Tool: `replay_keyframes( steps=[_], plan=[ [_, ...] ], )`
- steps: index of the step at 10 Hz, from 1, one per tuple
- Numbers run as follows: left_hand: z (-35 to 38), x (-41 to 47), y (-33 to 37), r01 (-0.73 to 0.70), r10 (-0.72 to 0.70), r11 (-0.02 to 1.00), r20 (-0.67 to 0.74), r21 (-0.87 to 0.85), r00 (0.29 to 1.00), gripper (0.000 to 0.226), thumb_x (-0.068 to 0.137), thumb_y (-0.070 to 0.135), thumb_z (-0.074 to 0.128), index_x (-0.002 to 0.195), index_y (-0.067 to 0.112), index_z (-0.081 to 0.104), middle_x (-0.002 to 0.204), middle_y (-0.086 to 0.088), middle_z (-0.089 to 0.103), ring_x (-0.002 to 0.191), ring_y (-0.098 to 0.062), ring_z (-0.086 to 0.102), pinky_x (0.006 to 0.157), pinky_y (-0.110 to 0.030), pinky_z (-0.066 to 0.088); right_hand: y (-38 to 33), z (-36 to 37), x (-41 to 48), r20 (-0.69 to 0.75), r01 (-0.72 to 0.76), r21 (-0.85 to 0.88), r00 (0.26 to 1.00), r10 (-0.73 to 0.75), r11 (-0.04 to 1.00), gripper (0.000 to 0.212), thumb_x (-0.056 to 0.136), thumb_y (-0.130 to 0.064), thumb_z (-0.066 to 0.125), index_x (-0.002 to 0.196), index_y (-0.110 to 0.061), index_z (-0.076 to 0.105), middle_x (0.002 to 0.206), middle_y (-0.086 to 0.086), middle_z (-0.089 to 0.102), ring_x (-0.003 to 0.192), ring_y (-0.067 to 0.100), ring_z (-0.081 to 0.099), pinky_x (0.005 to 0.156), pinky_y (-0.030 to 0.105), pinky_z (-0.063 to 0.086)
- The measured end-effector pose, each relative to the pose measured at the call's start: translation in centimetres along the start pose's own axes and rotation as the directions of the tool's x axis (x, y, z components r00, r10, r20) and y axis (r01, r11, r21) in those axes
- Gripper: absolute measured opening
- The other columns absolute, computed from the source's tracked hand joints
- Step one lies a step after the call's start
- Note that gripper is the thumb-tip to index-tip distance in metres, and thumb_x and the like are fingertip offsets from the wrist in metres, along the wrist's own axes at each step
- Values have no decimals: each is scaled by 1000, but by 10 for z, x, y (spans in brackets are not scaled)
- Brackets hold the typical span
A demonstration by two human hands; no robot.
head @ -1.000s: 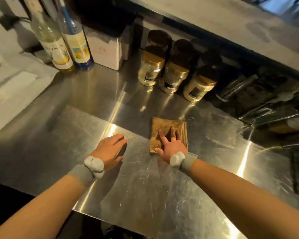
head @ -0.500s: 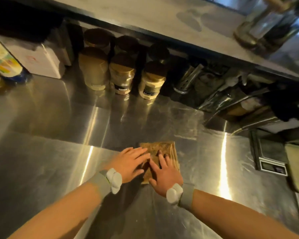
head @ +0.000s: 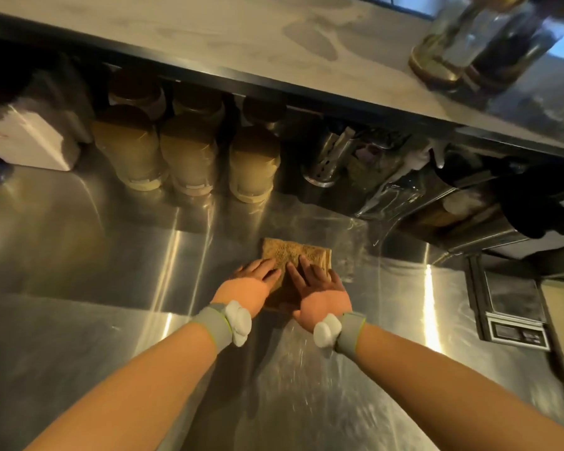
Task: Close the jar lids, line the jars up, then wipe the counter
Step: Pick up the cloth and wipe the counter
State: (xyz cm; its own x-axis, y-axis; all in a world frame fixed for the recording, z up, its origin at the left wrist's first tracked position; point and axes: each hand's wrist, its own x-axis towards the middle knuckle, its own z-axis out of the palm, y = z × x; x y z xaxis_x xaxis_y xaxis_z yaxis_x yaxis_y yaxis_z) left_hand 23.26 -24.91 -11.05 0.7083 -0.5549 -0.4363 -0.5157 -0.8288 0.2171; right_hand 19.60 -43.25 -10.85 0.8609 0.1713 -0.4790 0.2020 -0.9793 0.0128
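Observation:
A folded brown cloth lies flat on the steel counter. My left hand and my right hand both press on its near part, palms down, fingers spread, side by side. At the back of the counter, under a shelf, stand several lidded jars in two rows. The front row holds three: the left jar, the middle jar and the right jar. They look blurred. The back-row jars are partly hidden behind them.
A white box sits left of the jars. A metal cup and plastic-wrapped containers fill the back right. A digital scale lies at the right. The shelf above carries glass bottles.
My left hand has slid right from the bare counter onto the cloth beside my right hand. The view has shifted right and closer, so the tall bottles at the left are gone.

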Motion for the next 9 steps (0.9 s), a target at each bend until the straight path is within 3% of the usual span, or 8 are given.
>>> replay_keyframes(
  steps=[1,2,6,7,8,9],
  plan=[
    [-13,22,-2,27,-23,999,85,-38,996,61,104,29,37,156,27,4,163,10,-12,150,-11,-4,120,-37,9,20,-11,19,26,-17,-38,1000,18,999,86,88,-75,28,154,-35,-11,164,-3,-12,150,24,-1,117,53,5],
    [-21,40,0,14,-12,1000,74,-17,997,64,105,32,36,156,25,-3,162,10,-16,149,-9,-9,122,-33,3,41,-15,31,-9,-31,-56,1000,30,998,86,86,-78,26,153,-37,-9,164,-4,-9,150,24,1,118,53,8],
    [-38,67,31,-34,31,999,93,33,995,66,105,31,35,156,19,-4,162,5,-16,150,-12,-9,122,-37,1,81,-16,36,37,-108,-75,993,111,991,87,85,-78,27,152,-40,-13,163,-5,-15,151,26,-1,118,56,1],
    [-51,57,19,-12,12,982,0,-186,1000,63,103,31,42,156,19,11,164,4,2,150,-16,6,120,-29,7,81,-18,32,59,-110,-55,992,113,992,87,86,-76,28,153,-37,-11,163,-3,-13,151,26,-3,117,55,-1],
    [-63,23,-3,102,-129,892,-32,-440,991,47,101,31,49,145,18,42,151,-2,37,136,-22,40,110,-30,32,73,-29,24,31,-99,80,995,97,992,83,90,-69,34,156,-29,4,165,-2,1,151,26,3,118,50,0],
    [-74,-8,-23,131,-185,802,-34,-583,982,34,98,32,54,131,25,54,126,4,58,111,-16,61,86,-20,45,56,-52,17,49,-145,282,989,137,948,72,93,-59,42,152,-21,27,161,2,23,146,27,23,116,43,18]
  ],
)
